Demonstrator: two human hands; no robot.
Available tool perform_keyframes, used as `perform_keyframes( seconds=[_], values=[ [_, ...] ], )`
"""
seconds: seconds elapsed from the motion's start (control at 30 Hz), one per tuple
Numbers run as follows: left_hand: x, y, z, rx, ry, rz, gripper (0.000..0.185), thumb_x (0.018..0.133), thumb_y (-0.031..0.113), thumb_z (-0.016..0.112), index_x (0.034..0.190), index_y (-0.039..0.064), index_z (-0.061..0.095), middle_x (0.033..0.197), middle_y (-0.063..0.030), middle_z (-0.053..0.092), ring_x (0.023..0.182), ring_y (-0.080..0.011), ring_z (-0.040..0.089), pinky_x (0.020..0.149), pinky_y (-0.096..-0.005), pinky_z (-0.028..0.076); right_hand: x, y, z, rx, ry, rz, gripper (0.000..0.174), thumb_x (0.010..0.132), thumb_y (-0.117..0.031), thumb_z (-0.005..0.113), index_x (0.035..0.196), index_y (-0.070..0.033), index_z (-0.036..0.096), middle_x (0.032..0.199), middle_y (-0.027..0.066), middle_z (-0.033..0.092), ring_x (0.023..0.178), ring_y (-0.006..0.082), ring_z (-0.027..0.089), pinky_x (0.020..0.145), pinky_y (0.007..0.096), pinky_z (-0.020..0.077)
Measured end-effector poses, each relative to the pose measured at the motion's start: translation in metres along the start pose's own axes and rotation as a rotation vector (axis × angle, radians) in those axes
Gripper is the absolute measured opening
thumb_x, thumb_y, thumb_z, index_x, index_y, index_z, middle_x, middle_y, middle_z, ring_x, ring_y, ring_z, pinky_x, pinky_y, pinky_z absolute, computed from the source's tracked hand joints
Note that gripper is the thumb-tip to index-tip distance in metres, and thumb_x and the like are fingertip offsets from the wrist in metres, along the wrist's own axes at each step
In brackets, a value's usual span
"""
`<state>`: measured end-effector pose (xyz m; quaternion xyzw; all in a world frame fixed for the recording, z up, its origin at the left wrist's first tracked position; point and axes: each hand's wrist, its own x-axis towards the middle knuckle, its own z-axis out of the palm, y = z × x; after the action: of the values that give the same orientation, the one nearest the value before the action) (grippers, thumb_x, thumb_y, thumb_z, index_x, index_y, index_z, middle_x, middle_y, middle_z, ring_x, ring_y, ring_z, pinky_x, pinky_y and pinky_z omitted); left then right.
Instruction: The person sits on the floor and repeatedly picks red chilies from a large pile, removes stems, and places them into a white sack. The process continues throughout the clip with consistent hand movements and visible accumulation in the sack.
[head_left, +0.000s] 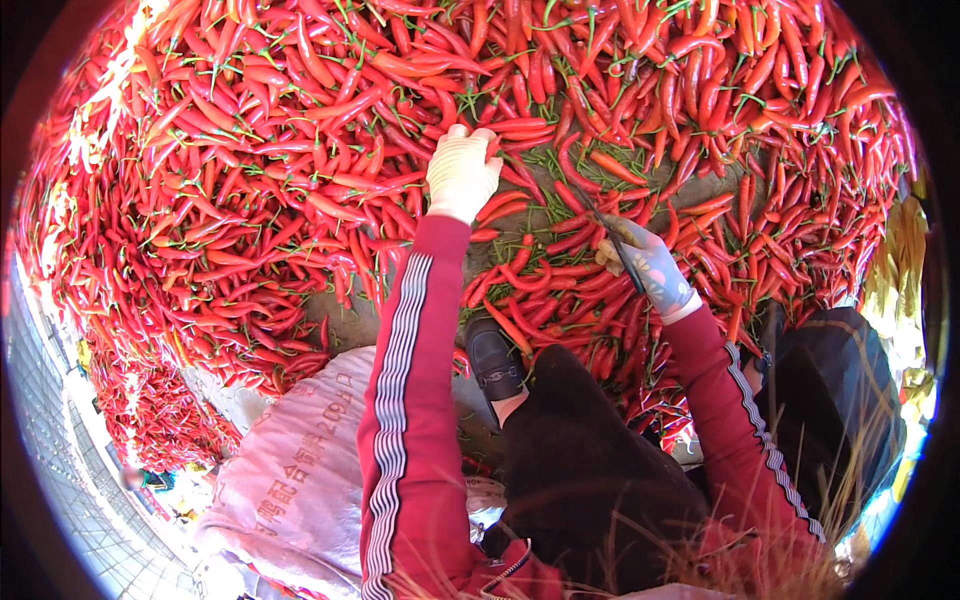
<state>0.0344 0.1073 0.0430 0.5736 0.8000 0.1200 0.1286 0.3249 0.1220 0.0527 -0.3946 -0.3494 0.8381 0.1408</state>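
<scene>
My left hand (463, 174), in a cream ribbed glove, reaches onto a spread of red chili peppers (360, 112). Its fingers are bent down among the chilies, and whether they grip one is hidden. A few chilies (525, 133) lie side by side just right of its fingertips. My right hand (654, 266) wears a pale blue flower-patterned glove. It holds a slim dark blade-like tool (611, 234), whose exact kind is unclear, slanting up and left. Loose green stems (553, 201) are scattered on the ground between my hands.
Chilies are heaped thickly on the left (225, 225) and right (787, 225). A black shoe (496, 360) stands close to the near chilies. Beside my left sleeve is a pale woven sack (315, 457) bearing writing. Another person's dark-clothed leg (840, 390) is at the right.
</scene>
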Motion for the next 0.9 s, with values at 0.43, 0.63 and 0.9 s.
perform_keyframes(
  seconds=[0.43, 0.63, 0.9],
  values=[
    [-0.114, 0.035, 0.016, -1.027, -0.267, -0.387, 0.029, 0.079, 0.007, 0.073, 0.103, -0.001, 0.06, 0.087, -0.0033, 0.066, 0.079, -0.0087, 0.06, 0.074, -0.0238, 0.048, -0.015, -0.018, 0.022, -0.229, -0.279, 0.115, 0.052, 0.093, -0.019, 0.06, 0.136, 0.005, 0.043, 0.104, 0.0028, 0.06, 0.088, 0.0088, 0.055, 0.079, 0.0227, 0.046],
    [-0.103, 0.024, 0.015, -0.379, -0.13, -0.236, 0.033, 0.073, 0.018, 0.073, 0.102, 0.005, 0.064, 0.089, -0.0126, 0.066, 0.084, -0.0247, 0.062, 0.079, -0.036, 0.049, -0.01, -0.008, 0.029, -0.436, -0.088, 0.144, 0.044, 0.092, -0.017, 0.062, 0.128, 0.005, 0.051, 0.087, 0.0017, 0.058, 0.073, 0.0077, 0.052, 0.063, 0.0218, 0.0424],
    [-0.05, -0.015, 0.023, 0.398, -0.268, -0.21, 0.029, 0.075, 0.018, 0.061, 0.103, 0.009, 0.065, 0.096, -0.0147, 0.066, 0.097, -0.0336, 0.06, 0.079, -0.0456, 0.05, -0.001, 0.002, 0.021, -0.291, -0.01, 0.031, 0.05, 0.091, -0.018, 0.064, 0.131, 0.005, 0.048, 0.099, 0.0011, 0.06, 0.087, 0.0073, 0.056, 0.077, 0.0204, 0.0446]
  ],
)
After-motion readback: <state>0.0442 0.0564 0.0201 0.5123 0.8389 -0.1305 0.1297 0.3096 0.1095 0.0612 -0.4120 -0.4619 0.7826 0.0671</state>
